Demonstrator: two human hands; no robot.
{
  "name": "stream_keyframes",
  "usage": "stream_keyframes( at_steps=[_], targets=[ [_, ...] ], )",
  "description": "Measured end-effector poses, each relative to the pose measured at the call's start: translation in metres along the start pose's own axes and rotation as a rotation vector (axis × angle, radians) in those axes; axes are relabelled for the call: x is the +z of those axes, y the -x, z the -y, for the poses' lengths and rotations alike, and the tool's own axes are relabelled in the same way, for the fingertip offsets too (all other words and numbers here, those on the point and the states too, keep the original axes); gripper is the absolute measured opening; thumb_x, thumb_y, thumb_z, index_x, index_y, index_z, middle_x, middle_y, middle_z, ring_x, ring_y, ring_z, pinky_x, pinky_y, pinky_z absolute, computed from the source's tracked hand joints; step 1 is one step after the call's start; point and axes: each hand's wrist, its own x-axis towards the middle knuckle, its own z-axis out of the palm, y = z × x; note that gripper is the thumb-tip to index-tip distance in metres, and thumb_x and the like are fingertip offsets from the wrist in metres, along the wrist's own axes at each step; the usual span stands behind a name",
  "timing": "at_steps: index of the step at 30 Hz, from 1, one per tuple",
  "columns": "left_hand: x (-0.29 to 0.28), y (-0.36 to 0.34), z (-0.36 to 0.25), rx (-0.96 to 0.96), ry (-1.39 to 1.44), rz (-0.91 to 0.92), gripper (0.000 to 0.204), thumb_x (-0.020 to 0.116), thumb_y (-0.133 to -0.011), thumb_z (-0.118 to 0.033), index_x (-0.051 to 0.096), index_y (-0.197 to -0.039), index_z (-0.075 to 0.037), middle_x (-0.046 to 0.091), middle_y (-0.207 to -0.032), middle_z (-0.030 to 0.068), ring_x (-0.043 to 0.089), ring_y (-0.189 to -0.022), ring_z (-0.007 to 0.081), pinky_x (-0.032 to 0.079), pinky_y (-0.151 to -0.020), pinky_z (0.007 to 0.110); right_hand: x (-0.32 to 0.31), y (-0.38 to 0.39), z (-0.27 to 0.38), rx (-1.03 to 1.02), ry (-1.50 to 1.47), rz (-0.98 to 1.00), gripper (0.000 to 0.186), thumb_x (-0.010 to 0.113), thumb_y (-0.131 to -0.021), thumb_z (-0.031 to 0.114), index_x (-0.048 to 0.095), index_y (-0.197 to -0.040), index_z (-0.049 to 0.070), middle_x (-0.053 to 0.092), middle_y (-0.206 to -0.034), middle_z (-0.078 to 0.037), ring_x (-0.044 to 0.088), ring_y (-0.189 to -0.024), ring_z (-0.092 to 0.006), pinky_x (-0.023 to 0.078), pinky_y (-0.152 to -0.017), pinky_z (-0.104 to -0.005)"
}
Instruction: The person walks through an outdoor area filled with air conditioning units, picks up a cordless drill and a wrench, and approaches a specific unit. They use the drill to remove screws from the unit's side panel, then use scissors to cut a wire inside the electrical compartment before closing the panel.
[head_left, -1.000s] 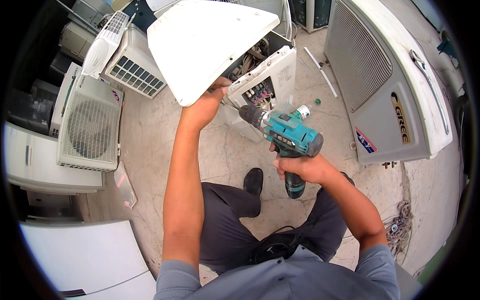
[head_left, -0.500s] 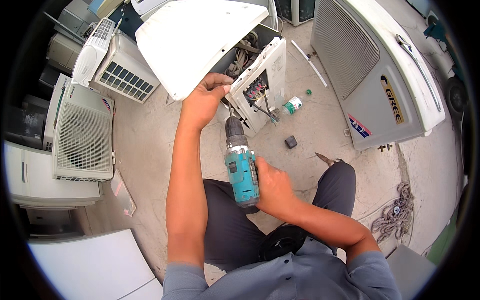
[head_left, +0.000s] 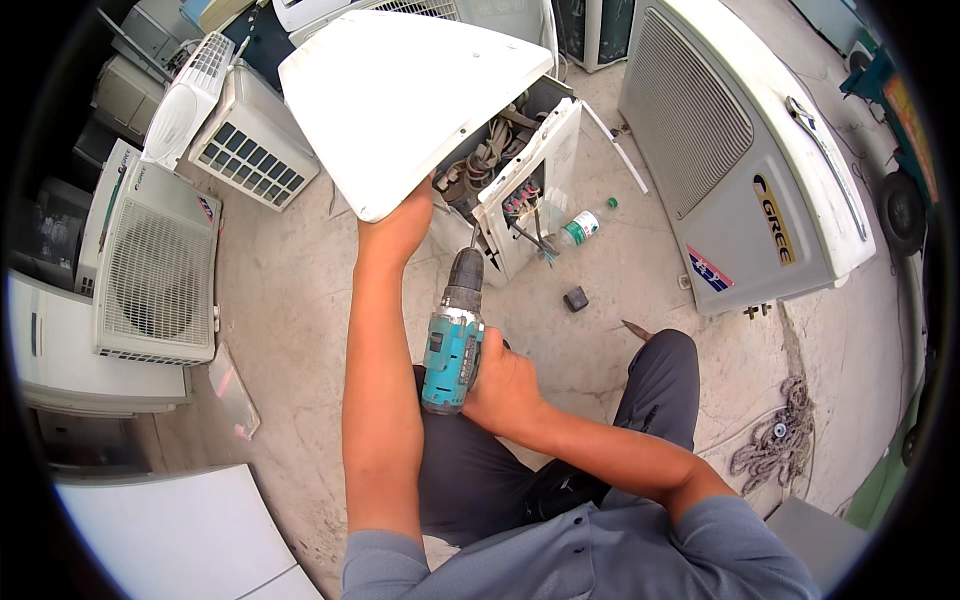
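A teal and black cordless drill (head_left: 453, 350) is gripped in my right hand (head_left: 508, 388). Its long bit points up at the lower corner of an air conditioner's outdoor unit; whether the tip touches is unclear. My left hand (head_left: 400, 228) reaches under the near corner of the unit's white cover panel (head_left: 410, 100), which hides its fingers. The cover sits askew, exposing bundled cables (head_left: 487, 160) inside. On the unit's white side panel (head_left: 558, 150), coloured wires run from a terminal block (head_left: 522, 200) and hang out.
A green-labelled plastic bottle (head_left: 580, 228) lies beside the unit, with a small black block (head_left: 575, 299) nearer me. At right stands a large grey-white appliance (head_left: 740, 180) with a wrench (head_left: 825, 165) on top. More outdoor units (head_left: 160, 260) crowd the left. Tangled rope (head_left: 775, 445) lies at lower right.
My left hand has gone from the side panel's top edge to beneath the cover, which has shifted slightly and uncovers more cables. In view, the drill sits a little lower and further left.
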Motion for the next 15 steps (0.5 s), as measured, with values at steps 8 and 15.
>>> stream_keyframes(
  at_steps=[8,15],
  targets=[
    [0.020,-0.008,-0.013,0.162,-0.627,0.002,0.022,0.076,-0.076,-0.016,0.078,-0.095,-0.006,0.076,-0.094,0.0112,0.071,-0.094,0.0281,0.054,-0.087,0.039,-0.011,0.000,-0.009,-0.046,0.009,-0.051,0.063,0.083,-0.075,0.035,0.042,-0.105,-0.001,0.066,-0.084,-0.024,0.069,-0.075,-0.0417,0.053,-0.063,-0.0500],
    [0.035,-0.006,0.007,-0.017,-0.533,-0.057,0.024,0.074,-0.080,-0.014,0.076,-0.103,-0.007,0.076,-0.097,0.0117,0.071,-0.094,0.0295,0.053,-0.088,0.039,-0.018,0.000,-0.016,-0.099,0.002,-0.049,0.064,0.083,-0.076,0.036,0.041,-0.107,0.000,0.066,-0.082,-0.024,0.069,-0.073,-0.0428,0.054,-0.062,-0.0510]
  ],
)
